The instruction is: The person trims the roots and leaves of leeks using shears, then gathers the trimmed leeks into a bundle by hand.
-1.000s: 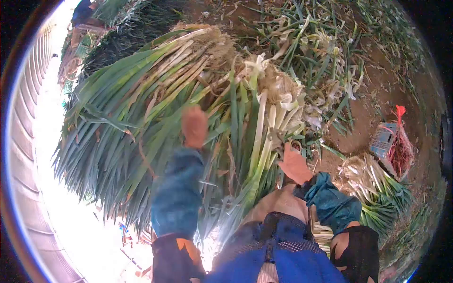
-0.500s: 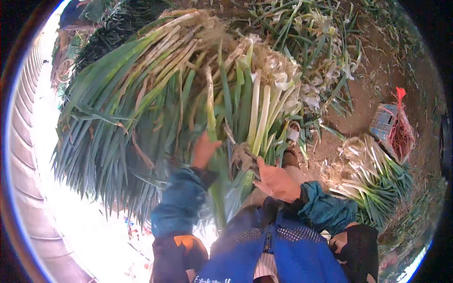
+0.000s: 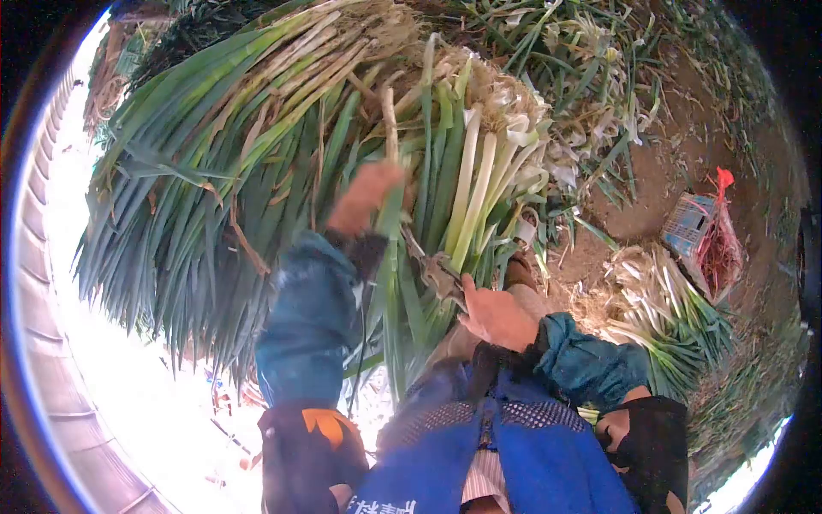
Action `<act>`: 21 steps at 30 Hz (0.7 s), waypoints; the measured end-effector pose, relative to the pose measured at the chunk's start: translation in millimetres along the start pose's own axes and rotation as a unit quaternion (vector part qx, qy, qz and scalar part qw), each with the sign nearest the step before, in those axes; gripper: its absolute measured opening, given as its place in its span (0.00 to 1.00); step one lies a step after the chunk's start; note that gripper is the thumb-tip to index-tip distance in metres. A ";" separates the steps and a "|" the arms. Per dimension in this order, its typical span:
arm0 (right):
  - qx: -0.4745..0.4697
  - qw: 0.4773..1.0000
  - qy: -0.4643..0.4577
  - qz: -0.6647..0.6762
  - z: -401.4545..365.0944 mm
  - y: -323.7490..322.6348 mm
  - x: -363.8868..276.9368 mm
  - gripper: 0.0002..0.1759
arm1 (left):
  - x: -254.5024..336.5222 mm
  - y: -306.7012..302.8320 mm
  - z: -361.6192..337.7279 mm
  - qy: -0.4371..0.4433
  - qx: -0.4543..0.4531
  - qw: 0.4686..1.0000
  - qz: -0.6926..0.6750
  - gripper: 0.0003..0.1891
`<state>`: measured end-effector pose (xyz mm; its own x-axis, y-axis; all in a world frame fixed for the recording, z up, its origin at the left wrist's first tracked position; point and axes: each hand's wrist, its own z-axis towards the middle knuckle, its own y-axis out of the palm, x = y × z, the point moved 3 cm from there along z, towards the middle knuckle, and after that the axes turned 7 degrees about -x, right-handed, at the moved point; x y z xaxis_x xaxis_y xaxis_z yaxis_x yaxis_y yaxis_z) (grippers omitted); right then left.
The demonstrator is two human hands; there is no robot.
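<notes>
My left hand (image 3: 368,199), smeared by motion, is closed around the stalk of a long green onion (image 3: 391,300). Its pale end points up past the fingers, and its leaves hang down toward my lap. In my right hand (image 3: 499,317) is a worn metal hand tool with a narrow tip (image 3: 438,276), its tip pointing up and left beside that onion's leaves. Just above the tool lie several trimmed green onions (image 3: 479,188) with white stems. A large heap of untrimmed green onions (image 3: 205,214) spreads behind and left of my left hand.
A smaller bundle of green onions (image 3: 668,317) lies on the soil at the right. Beyond it sits a blue crate-like box (image 3: 687,224) with red netting (image 3: 722,253). Peeled leaf scraps (image 3: 591,94) litter the ground at the upper right.
My left hand has moved up along the green onion, away from my lap. The tool in my right hand has turned and shows more clearly; the right hand has barely shifted.
</notes>
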<state>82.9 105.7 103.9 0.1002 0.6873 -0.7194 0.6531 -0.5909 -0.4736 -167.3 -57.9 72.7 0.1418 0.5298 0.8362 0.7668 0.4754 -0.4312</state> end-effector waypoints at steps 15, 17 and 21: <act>-0.016 0.995 0.081 0.048 -31.7 6.3 23.1 0.39 | -83.7 127.6 -117.8 -0.356 0.018 0.927 0.116 0.16; 0.062 0.998 -0.010 -0.018 -37.2 9.1 9.2 0.40 | -76.9 130.6 -119.4 -0.366 0.026 0.924 0.105 0.18; 0.058 0.998 -0.028 0.021 -25.4 18.4 2.1 0.41 | -64.4 125.2 -108.4 -0.392 0.045 0.911 0.121 0.20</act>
<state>114.3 107.0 106.6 0.0813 0.6383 -0.7655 0.5584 -0.6653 -0.4955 -12.6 -108.6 1.6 -0.2178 0.9486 0.2294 0.7126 0.3152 -0.6268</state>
